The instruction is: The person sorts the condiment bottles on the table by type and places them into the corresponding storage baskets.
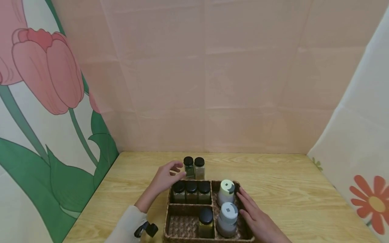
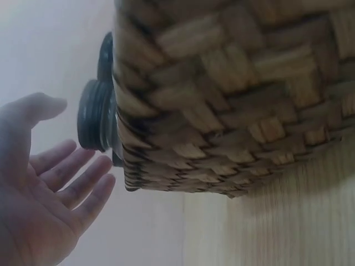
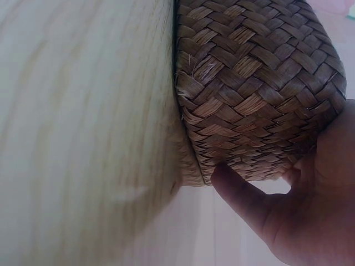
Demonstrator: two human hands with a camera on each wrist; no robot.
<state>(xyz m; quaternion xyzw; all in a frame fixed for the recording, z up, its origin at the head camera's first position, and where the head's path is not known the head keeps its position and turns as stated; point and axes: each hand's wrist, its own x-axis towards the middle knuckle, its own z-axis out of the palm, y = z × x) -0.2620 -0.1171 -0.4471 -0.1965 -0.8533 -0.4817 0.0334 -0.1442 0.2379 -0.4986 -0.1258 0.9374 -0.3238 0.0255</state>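
Note:
A woven basket [image 1: 189,205] with several compartments sits at the table's front. My left hand [image 1: 167,175] reaches over its back left corner, fingers loosely bent. Its fingertips are close beside two black-capped glass jars, the left jar [image 1: 188,168] and the right jar [image 1: 199,169], upright behind the basket; contact is unclear. In the left wrist view nothing lies in the palm [image 2: 33,216]. My right hand [image 1: 256,216] grips the basket's right wall, with a digit over the rim and another [image 3: 241,194] against the outer weave in the right wrist view.
Three black-capped jars [image 1: 191,193] stand in the back left compartment. Another jar [image 1: 206,222] occupies the front left one. In the right compartment are two pale-lidded bottles, one behind [image 1: 226,192] and one in front [image 1: 227,221]. Beyond the wooden table [image 1: 273,175] hangs a plain cloth.

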